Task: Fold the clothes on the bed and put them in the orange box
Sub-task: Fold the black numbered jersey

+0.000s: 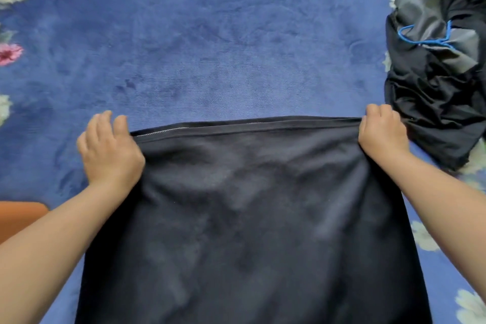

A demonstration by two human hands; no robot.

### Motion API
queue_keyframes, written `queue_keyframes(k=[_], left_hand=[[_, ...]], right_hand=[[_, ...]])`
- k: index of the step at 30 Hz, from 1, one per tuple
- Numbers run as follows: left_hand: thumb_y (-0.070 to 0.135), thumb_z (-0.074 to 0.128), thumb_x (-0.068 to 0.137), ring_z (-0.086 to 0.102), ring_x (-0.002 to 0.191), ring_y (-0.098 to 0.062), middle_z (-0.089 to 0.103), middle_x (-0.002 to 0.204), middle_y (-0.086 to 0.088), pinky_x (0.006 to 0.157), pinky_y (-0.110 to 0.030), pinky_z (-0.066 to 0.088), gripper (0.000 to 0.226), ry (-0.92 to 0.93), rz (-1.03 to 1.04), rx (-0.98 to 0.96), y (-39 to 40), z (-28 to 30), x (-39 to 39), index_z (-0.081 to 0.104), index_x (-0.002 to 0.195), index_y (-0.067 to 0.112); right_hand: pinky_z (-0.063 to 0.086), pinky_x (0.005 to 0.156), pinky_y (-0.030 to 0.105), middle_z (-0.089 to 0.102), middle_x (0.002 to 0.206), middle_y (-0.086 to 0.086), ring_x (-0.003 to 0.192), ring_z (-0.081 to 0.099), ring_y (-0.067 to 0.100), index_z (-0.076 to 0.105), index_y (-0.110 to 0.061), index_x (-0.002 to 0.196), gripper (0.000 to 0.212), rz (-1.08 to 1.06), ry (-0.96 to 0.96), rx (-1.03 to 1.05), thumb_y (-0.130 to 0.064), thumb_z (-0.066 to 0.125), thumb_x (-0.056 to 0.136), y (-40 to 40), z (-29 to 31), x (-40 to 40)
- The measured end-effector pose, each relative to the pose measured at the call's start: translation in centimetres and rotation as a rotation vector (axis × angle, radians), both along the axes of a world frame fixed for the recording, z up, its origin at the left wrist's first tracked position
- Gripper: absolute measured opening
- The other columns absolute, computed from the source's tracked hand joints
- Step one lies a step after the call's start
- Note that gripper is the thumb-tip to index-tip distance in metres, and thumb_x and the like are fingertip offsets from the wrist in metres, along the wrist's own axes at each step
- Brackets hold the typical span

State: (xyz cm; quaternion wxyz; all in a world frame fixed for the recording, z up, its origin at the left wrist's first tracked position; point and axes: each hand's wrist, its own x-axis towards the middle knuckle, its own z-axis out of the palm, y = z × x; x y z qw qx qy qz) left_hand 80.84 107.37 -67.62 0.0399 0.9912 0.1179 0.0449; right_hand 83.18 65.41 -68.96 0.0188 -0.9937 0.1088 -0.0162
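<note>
Landmark: the dark navy, soft-knit garment (249, 218) lay spread on the blue plush bedspread with white and pink flowers (210, 34), running from its stitched far hem down towards the person and out of view at the bottom.

Left hand: the left hand (110, 150) sat at the garment's far left corner. The thumb side seemed to pinch the hem there, while the fingers stood loosely raised over the bedspread.

Right hand: the right hand (381, 131) was curled tightly round the garment's far right corner, gripping the hem.

Hem: the far edge ran taut and nearly straight between the two hands, with a line of pale stitching showing near the left corner.

Step in hand: judging from the stretched hem, this was the laying-out or first fold of the garment; no fold was visible yet.

Other clothes: a crumpled black and grey shiny garment with a thin blue cord (436, 60) lay just beyond the navy garment's right corner, unfolded.

Box: a corner of the orange box (21, 216) showed left of the garment, beside the left forearm.

Next move: it probably called for keeping both corners level and carrying the hem over to meet the opposite edge, then smoothing. That near edge was hidden below the frame.
</note>
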Motion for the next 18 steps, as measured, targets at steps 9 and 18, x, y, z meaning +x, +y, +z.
queue_keyframes(k=[9, 18], left_hand=[[0.044, 0.037, 0.080, 0.030, 0.128, -0.033, 0.051, 0.133, -0.021, 0.101, -0.049, 0.022, 0.058, 0.143, -0.603, -0.070, -13.9, -2.5, -10.8, 0.050, 0.126, 0.011], [0.055, 0.029, 0.084, 0.031, 0.128, -0.031, 0.050, 0.134, -0.021, 0.105, -0.048, 0.008, 0.066, 0.394, -0.572, 0.012, -15.8, -4.0, -12.4, 0.061, 0.123, 0.012]], right_hand=[[0.029, 0.093, 0.070, 0.045, 0.136, 0.026, 0.124, 0.043, 0.047, 0.055, -0.003, 0.126, 0.059, 0.158, 0.088, -0.047, -0.037, 0.034, 0.083, 1.4, -0.3, -10.5], [0.031, 0.102, 0.049, 0.038, 0.139, 0.028, 0.128, 0.037, 0.044, 0.029, 0.004, 0.142, 0.074, -0.191, 0.255, 0.278, -0.041, 0.053, 0.088, -1.9, -0.2, -17.2]])
